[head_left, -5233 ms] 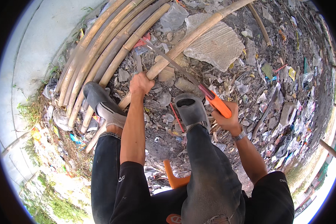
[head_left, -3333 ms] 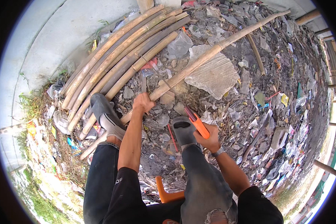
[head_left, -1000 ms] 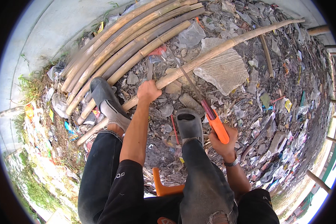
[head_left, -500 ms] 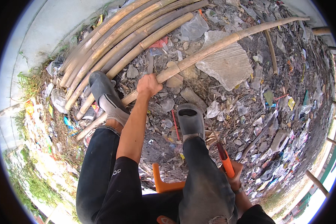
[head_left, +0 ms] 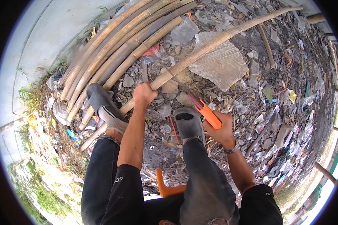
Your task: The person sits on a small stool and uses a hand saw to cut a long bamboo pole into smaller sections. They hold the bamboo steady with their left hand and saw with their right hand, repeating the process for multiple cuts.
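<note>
A long bamboo pole [head_left: 199, 55] runs diagonally from beside my left shoe to the far right. My left hand [head_left: 144, 93] is closed around it between my feet. In my right hand [head_left: 220, 129] is a hand saw [head_left: 207, 114] with an orange handle. Its thin blade slants up and to the left, lying across the pole just right of my left hand. How firmly the teeth touch the bamboo I cannot tell. My left foot, in a grey shoe [head_left: 107, 108], is beside the pole's near end; the right shoe [head_left: 189, 125] stands below the saw.
Several bamboo poles [head_left: 114, 47] lie side by side at the upper left, by a pale wall [head_left: 37, 33]. A broken concrete slab [head_left: 219, 63] rests beneath the pole. Litter and stones cover the ground. An orange plastic piece [head_left: 169, 190] shows between my legs.
My right hand has come up and forward from beside my right leg, bringing the saw blade across the pole. My left hand keeps its grip, and the view has shifted slightly.
</note>
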Motion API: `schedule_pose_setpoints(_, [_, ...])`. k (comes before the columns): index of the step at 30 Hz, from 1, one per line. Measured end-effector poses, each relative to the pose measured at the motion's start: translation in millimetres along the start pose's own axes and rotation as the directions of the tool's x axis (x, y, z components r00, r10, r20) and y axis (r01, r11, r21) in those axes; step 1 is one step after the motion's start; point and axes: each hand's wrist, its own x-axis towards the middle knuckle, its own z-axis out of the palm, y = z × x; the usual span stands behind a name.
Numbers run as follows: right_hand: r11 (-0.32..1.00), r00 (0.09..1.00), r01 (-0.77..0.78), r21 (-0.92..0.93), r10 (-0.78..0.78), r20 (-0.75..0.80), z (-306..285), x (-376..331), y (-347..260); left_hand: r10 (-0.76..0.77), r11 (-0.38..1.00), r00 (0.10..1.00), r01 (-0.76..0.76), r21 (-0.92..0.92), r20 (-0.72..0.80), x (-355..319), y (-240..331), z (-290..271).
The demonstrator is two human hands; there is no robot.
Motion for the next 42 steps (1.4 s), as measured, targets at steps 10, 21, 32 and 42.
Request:
schedule_pose_setpoints(10, [0.998,0.997,-0.020,-0.057,0.025,0.077,-8.6,9.3,-76.8,-0.013,0.998,0.994,0.020,0.067,-0.107,-4.5,0.6,23.6])
schedule_pose_setpoints(21, [0.993,0.988,0.004,0.115,0.014,-0.153,-119.0,-59.5,-120.9,0.013,0.999,0.993,-0.008,-0.041,0.119,10.1,1.6,-9.0])
schedule_pose_setpoints(32, [0.996,0.991,-0.084,-0.029,0.080,-0.111,-18.5,-54.3,-19.9,0.048,0.996,0.976,-0.030,-0.088,0.213,22.1,-13.3,-3.4])
schedule_pose_setpoints(42, [0.993,0.987,-0.112,-0.025,0.109,-0.115,-23.5,-64.2,-24.6,0.174,0.984,0.983,-0.172,-0.041,0.061,12.7,-18.8,3.0])
